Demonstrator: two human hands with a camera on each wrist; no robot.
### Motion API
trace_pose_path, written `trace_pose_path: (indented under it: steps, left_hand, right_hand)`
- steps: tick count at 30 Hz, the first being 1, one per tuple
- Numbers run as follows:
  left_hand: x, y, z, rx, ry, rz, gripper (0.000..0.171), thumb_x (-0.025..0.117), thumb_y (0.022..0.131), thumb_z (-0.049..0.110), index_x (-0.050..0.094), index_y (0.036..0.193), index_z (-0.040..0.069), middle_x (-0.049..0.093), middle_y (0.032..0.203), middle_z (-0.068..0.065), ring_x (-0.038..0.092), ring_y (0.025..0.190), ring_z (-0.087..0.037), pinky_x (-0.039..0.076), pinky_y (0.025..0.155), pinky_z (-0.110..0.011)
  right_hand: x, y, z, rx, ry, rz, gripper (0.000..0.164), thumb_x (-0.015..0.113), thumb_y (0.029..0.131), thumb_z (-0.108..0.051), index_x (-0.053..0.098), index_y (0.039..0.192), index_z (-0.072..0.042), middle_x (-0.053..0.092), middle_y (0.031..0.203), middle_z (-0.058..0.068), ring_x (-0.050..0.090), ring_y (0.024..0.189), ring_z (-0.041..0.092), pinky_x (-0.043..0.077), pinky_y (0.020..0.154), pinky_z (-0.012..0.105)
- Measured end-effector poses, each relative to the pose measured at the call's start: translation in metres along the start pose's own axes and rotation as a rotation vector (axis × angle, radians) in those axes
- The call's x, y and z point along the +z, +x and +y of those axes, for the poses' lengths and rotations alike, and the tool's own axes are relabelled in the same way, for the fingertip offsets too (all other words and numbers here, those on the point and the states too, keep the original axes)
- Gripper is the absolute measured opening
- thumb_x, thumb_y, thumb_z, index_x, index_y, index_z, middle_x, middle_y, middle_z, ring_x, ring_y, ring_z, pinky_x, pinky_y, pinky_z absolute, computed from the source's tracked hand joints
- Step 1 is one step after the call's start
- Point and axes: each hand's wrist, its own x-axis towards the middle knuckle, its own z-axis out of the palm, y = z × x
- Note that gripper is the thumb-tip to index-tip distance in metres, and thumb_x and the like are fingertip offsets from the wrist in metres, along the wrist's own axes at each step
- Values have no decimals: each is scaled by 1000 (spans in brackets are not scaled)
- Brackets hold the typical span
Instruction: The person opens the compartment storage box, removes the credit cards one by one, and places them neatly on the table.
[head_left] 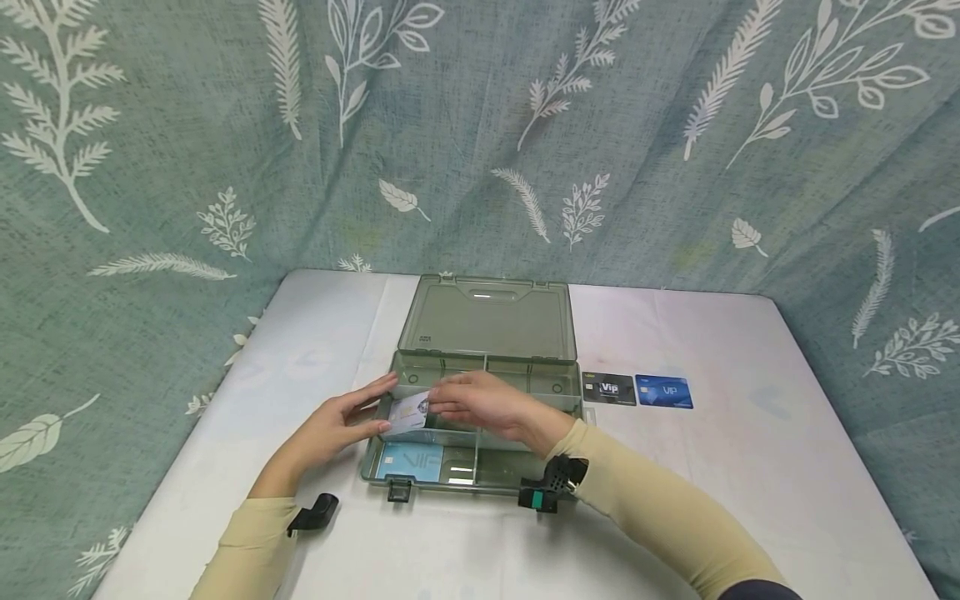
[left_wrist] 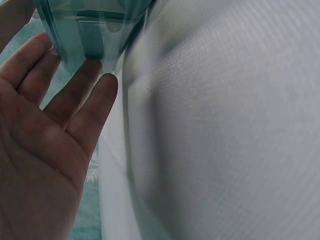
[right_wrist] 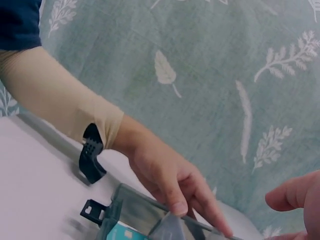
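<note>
A light silver-white card is tilted at the left middle compartment of the green see-through box. My right hand reaches over the box from the right and holds the card's right end in its fingertips; the exact grip is partly hidden. At the box's left side is my left hand, fingers spread and fairly straight, touching the wall, its thumb close to the card's left end. In the left wrist view the left hand has its palm bare. A light-blue card lies in the front left compartment.
The box's lid is folded back. Right of the box lie a black card and a blue card on the white-covered table. Latches stick out at the box's front. A patterned curtain hangs behind.
</note>
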Motion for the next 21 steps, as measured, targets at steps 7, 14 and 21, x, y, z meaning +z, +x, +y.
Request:
trace_pose_path:
  steps: [7,14,21]
  left_hand:
    - [0,0,0,-5,13,-3,67,73,96,18,44,154,5,31,165,-5,34,148,-22,39,116,-38]
    - [0,0,-1,-11,6,-5,67,73,96,18,43,155,6,30,165,-4,34,148,-29,39,116,-35]
    - [-1,-1,1,-22,7,-3,67,73,96,19,43,155,7,30,166,-3,35,147,-33,40,115,-37]
  right_hand:
    - [1,7,5,-60,-114,41,50,54,106,-15,43,147,13,57,140,26,55,130,40,47,113,47]
    - [3,19,16,-94,-177,108,46,60,105,-18,52,144,5,64,133,16,64,120,34,54,105,44]
    - [8,30,23,-146,-262,134,40,62,103,-15,57,139,4,70,119,14,70,106,29,60,95,40]
